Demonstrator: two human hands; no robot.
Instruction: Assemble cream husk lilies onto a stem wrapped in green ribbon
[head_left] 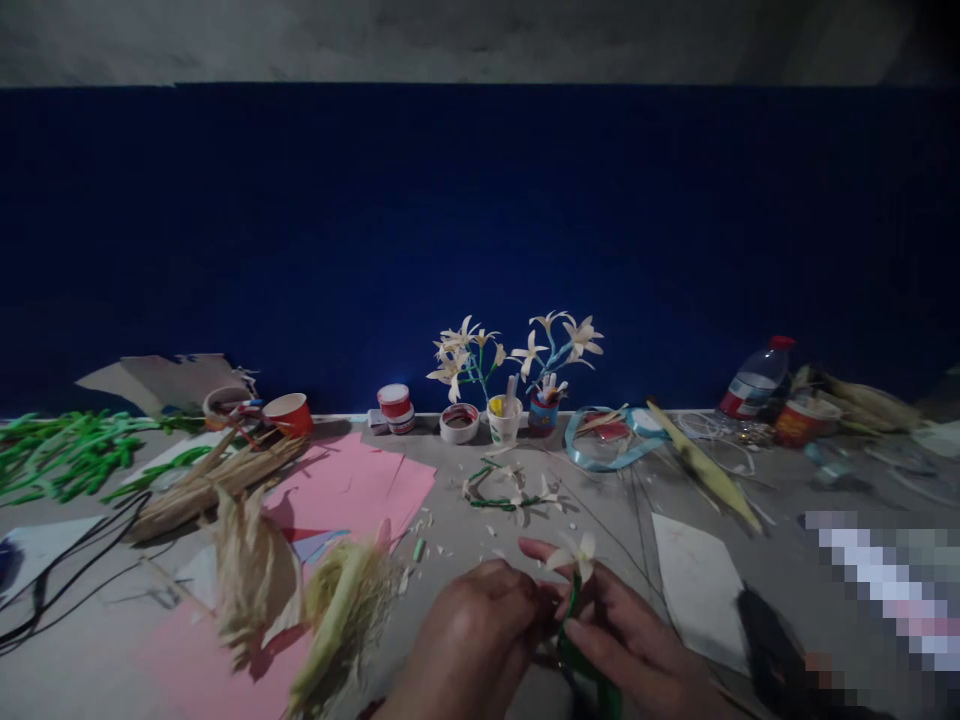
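In front of me, my right hand pinches a small white-petalled flower by its green-wrapped stem, between thumb and fingers. The flower points upward above the fingertips. A green strip runs down from the stem below that thumb. Close beside it, my left hand is closed, with its fingers curled toward the stem. What it grips is hidden behind the knuckles. Just beyond both hands lies a green wreath with white flowers.
Behind the wreath, a white cup and a blue-and-red pot stand near more white flowers. Pink paper, dried husks and green stems lie to the left. Rightward are light blue ribbon, white paper and a plastic bottle.
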